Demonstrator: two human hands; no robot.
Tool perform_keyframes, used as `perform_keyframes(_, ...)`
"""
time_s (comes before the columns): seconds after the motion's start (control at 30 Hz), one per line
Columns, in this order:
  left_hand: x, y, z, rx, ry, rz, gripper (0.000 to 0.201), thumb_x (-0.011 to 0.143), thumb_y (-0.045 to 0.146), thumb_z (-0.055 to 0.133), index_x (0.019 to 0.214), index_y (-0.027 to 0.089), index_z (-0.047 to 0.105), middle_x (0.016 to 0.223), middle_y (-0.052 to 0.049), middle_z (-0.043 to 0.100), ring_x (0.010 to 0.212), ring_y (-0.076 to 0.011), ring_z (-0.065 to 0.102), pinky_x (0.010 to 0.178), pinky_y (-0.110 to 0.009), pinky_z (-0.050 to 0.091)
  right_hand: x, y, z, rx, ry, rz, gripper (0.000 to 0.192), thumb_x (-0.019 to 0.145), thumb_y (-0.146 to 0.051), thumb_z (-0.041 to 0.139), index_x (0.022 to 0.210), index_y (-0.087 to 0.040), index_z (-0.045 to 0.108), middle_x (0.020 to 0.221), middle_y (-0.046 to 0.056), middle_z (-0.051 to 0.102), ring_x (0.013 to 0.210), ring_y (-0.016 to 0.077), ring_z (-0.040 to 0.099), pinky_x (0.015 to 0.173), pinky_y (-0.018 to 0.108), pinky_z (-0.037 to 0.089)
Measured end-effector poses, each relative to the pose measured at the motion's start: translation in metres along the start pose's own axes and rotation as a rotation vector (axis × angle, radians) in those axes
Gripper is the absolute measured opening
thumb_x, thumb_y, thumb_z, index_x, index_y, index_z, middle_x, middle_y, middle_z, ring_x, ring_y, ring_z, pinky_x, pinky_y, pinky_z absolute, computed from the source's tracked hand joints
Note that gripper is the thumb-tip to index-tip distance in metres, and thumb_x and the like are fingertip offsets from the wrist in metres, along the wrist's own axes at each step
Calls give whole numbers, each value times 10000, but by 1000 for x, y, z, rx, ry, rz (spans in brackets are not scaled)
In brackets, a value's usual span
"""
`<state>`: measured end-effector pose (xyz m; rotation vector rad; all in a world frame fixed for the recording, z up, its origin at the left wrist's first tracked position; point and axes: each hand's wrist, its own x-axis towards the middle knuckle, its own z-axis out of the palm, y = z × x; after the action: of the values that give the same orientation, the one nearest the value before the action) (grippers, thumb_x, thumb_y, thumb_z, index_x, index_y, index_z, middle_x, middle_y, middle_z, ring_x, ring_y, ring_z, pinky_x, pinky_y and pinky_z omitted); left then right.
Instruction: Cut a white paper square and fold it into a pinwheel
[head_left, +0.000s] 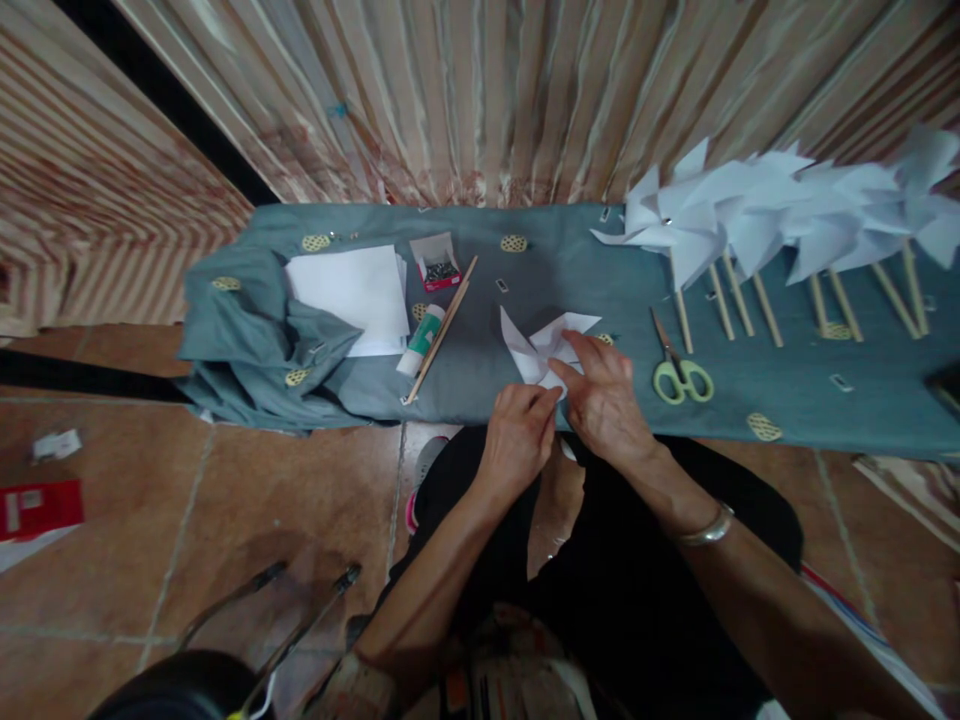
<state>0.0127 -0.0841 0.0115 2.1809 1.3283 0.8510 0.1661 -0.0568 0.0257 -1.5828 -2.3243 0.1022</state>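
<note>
A white paper pinwheel (525, 352) lies at the front edge of the cloth-covered table, its blades folded up at the back and left. My left hand (519, 425) pinches the near corner of the paper between thumb and fingers. On the right side of the same pinwheel rests my right hand (604, 395), its fingers partly bent, thumb and index apart and pressing on the folds around the middle. Fingers hide part of the paper's centre and near blade. Right of my hands lie green-handled scissors (681, 378).
Several finished pinwheels (780, 215) on wooden sticks lie at the right. Left are a stack of white paper (349, 290), an open box of small metal pins (437, 265), a glue stick (421, 340) and thin wooden sticks (446, 325). Behind the table hangs a striped curtain (480, 100).
</note>
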Motion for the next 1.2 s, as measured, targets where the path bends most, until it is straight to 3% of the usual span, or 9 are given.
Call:
perform_keyframes(0.4, -2, -2, 1, 6, 52, 29, 278, 946, 155, 480, 1190, 153, 613, 1019, -94, 651, 971, -224, 561, 880, -389, 525, 3, -2, 5, 11, 30, -15, 380, 880, -135, 420, 1175, -225, 640, 1447, 108, 521, 1312, 310, 435, 1057, 520, 350)
perform_keyframes(0.63, 2, -4, 3, 84, 54, 42, 244, 921, 132, 511, 1118, 139, 653, 1024, -101, 621, 982, -221, 566, 889, -366, 514, 8, -6, 3, -71, 6, -28, 340, 873, -114, 437, 1100, -118, 690, 1438, 203, 512, 1297, 345, 439, 1025, 516, 369)
perform_keyframes(0.9, 8, -5, 3, 184, 15, 39, 210, 906, 115, 515, 1028, 142, 684, 1025, -106, 621, 998, -228, 572, 913, -366, 489, 6, -7, 2, -127, 20, -23, 369, 875, -85, 431, 1128, -103, 699, 1469, 215, 480, 1447, 329, 273, 1075, 493, 300)
perform_keyframes(1.2, 10, -6, 2, 207, -18, 37, 230, 920, 143, 492, 1020, 139, 699, 1037, -121, 621, 983, -241, 564, 917, -384, 488, 11, -13, -1, -118, -31, 48, 375, 874, -104, 433, 1116, -100, 719, 1489, 213, 465, 1463, 339, 257, 1104, 496, 285)
